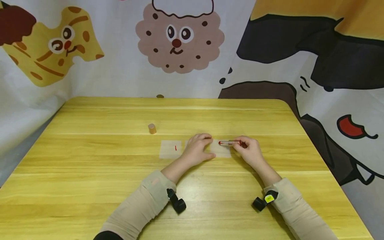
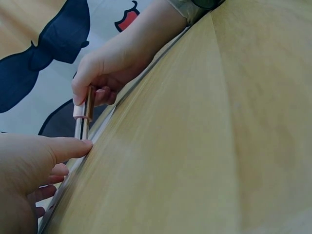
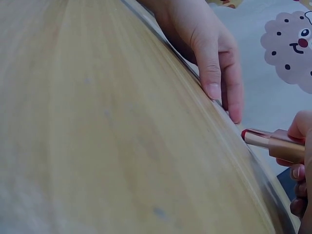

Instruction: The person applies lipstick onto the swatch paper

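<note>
My right hand (image 1: 250, 151) pinches a lipstick (image 1: 230, 143) by its rose-gold base, its red tip pointing left over a thin whitish square sheet (image 1: 221, 152). In the right wrist view, that red tip (image 3: 244, 134) is right at the table surface. My left hand (image 1: 195, 150) rests on the sheet's left side with thumb and fingers spread, covering part of it. To the left lies another pale square sheet (image 1: 166, 150), which bears a short red stroke (image 1: 175, 148). The left thumb (image 2: 73, 147) overlaps the lower end of the lipstick in the left wrist view.
The lipstick's cap (image 1: 152, 128), tan and cylindrical, stands on the wooden table (image 1: 90, 160) behind the left sheet. A cartoon-printed curtain (image 1: 117, 66) hangs along the far edge. Each forearm wears a black wrist camera (image 1: 179, 205).
</note>
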`<state>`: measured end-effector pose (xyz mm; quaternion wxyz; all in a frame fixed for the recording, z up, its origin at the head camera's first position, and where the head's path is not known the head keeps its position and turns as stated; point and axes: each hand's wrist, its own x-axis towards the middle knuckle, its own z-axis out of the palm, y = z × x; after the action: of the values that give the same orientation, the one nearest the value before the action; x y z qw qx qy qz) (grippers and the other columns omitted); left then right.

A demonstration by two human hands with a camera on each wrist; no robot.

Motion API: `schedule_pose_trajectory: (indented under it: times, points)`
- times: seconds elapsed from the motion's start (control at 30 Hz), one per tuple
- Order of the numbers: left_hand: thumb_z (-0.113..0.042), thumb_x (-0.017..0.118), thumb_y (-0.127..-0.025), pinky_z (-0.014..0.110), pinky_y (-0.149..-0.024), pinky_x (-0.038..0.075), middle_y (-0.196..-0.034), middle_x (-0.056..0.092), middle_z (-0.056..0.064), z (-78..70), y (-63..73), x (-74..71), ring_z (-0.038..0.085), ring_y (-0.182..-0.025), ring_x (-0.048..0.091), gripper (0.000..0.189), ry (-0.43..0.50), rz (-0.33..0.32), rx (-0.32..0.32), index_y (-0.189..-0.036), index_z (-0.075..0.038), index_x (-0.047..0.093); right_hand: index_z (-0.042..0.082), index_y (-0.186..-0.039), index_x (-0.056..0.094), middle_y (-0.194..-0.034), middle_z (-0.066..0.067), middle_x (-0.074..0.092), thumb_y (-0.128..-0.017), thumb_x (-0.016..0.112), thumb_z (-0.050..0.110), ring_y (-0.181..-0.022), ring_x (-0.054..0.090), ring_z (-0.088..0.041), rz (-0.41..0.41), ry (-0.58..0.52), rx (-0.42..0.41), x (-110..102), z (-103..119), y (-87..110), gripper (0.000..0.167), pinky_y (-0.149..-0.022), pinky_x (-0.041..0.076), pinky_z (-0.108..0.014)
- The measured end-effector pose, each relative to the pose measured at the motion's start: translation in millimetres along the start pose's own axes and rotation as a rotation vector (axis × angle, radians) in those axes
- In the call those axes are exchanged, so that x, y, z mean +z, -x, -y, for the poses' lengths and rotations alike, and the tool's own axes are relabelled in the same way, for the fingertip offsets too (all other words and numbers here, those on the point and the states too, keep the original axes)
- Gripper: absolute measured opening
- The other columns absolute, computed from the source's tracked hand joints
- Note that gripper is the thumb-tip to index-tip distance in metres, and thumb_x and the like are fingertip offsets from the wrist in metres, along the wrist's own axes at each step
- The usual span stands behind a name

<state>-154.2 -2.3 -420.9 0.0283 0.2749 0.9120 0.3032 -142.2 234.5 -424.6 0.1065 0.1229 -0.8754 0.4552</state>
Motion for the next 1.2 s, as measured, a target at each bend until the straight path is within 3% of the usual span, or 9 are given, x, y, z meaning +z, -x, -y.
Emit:
schedule_pose_trajectory:
  times: [0.87,1.2]
  points:
    - [-0.037,0.076,-0.081,0.043,-0.112,0.019,-0.143,0.045,0.005,-0.3,-0.1,0.4,0.023,-0.132,0.035,0.066,0.0,0.0,-0.002,-0.134,-0.004,0.054,-0.001,-0.089,0.071,-0.074,-0.005,0.061,-0.086,0.066,0.005,-0.062,0.047,-0.016,0.053,0.019,0.003,-2.6,4.9,3.3,0.008,-0.049,0.038,-0.02]
    - [-0.037,0.077,-0.08,0.043,-0.112,0.019,-0.142,0.046,0.005,0.2,-0.3,1.4,0.023,-0.132,0.036,0.066,-0.001,-0.006,-0.001,-0.133,-0.004,0.055,0.0,-0.086,0.07,-0.065,-0.002,0.053,-0.085,0.067,0.003,-0.056,0.043,-0.015,0.064,0.03,-0.008,-2.8,7.4,5.1,0.006,-0.047,0.035,-0.024]
